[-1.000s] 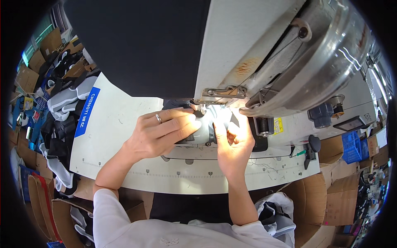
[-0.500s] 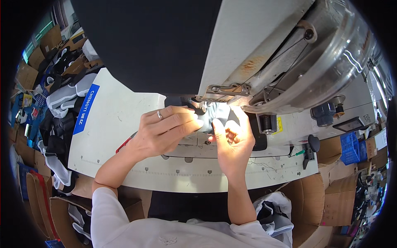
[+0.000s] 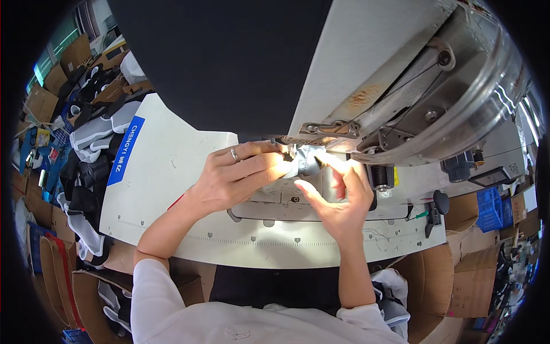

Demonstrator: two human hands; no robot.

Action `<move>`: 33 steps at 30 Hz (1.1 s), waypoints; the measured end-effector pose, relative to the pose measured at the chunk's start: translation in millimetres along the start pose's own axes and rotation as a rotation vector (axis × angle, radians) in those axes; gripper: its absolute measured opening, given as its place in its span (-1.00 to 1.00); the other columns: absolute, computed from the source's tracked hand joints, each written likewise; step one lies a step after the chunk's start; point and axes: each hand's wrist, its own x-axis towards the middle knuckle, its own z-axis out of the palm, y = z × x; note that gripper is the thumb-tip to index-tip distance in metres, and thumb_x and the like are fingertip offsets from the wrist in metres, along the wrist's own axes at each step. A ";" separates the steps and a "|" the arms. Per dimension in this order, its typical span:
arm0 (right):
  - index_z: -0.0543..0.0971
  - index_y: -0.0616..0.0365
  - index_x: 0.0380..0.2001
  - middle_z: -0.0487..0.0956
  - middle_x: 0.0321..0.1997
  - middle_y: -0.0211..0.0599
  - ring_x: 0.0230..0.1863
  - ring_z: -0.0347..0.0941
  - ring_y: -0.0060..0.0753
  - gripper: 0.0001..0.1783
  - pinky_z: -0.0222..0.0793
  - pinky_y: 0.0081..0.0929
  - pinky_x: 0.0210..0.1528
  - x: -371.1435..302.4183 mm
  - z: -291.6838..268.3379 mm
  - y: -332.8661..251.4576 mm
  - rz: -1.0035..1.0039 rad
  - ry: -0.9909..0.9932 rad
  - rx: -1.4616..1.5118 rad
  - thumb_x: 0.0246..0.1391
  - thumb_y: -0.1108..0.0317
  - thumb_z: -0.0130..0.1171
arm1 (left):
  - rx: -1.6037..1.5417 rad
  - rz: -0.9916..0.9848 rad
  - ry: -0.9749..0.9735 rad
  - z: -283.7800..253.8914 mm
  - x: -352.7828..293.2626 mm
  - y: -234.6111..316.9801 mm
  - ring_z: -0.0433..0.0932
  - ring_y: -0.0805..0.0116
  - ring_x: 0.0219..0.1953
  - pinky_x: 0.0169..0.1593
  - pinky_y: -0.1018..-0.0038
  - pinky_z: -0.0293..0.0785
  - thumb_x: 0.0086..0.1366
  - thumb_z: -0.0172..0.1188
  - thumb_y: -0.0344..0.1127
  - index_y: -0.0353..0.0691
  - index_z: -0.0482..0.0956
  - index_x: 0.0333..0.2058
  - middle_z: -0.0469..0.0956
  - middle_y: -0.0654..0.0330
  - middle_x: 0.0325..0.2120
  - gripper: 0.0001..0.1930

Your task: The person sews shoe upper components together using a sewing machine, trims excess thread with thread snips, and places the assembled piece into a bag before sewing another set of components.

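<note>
A small grey fabric piece [image 3: 308,163] with a line of stitching lies in bright light under the needle area of an industrial sewing machine [image 3: 338,86]. My left hand [image 3: 238,175], wearing a ring, is closed on the left edge of the fabric, its fingers together and its thumb hidden. At the right side, my right hand [image 3: 346,200] is open, thumb well apart from the forefinger. Its forefinger tip is at the fabric's right edge, and the thumb points toward the cloth without gripping it. The machine head hides the fabric's far end.
A pale sewing table [image 3: 172,223] with a ruler scale curves along its near edge. Black-and-white sewn pieces [image 3: 94,137] are heaped at the left. Cardboard boxes [image 3: 424,281] stand below the table. A clear round guard [image 3: 487,109] covers the machine's right side.
My right thumb has come away from the fabric and the hand has opened, shifting right. My left hand stays on the fabric. The whole view has shifted slightly.
</note>
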 end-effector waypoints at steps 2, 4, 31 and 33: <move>0.66 0.03 -0.25 0.59 -0.21 -0.38 -0.43 0.40 -0.39 -0.62 0.33 -0.44 -0.44 5.0 3.1 12.6 -0.140 0.094 -0.120 -0.21 0.30 0.53 | 0.000 0.002 -0.010 -0.8 0.4 0.7 0.66 0.32 -0.20 -0.34 0.51 0.67 -0.10 0.29 -0.52 -0.18 0.67 -0.31 0.58 0.34 -0.32 -0.72; 0.67 0.02 -0.33 0.59 -0.24 -0.40 -0.35 0.41 -0.31 -0.66 0.36 -0.39 -0.34 10.6 5.5 26.5 -0.498 0.133 -0.212 -0.26 0.32 0.54 | 0.012 0.020 -0.022 -1.9 0.9 2.2 0.66 0.32 -0.18 -0.29 0.51 0.68 -0.10 0.30 -0.48 -0.17 0.66 -0.36 0.57 0.35 -0.32 -0.76; 0.66 0.04 -0.28 0.62 -0.30 -0.42 -0.37 0.50 -0.38 -0.71 0.39 -0.27 -0.13 12.5 14.5 38.4 -0.578 0.068 -0.201 -0.10 0.28 0.49 | -0.047 -0.067 0.066 10.3 -5.7 -14.3 0.63 0.38 -0.30 -0.36 0.52 0.56 -0.10 0.31 -0.59 -0.15 0.67 -0.29 0.62 0.31 -0.32 -0.68; 0.66 0.06 -0.25 0.62 -0.32 -0.42 -0.37 0.49 -0.33 -0.70 0.41 -0.24 -0.08 8.4 10.4 36.0 -0.539 0.065 -0.172 -0.10 0.31 0.48 | -0.080 -0.087 0.037 10.6 -8.5 -16.4 0.63 0.37 -0.31 -0.37 0.51 0.55 -0.10 0.29 -0.61 -0.14 0.67 -0.29 0.62 0.30 -0.30 -0.67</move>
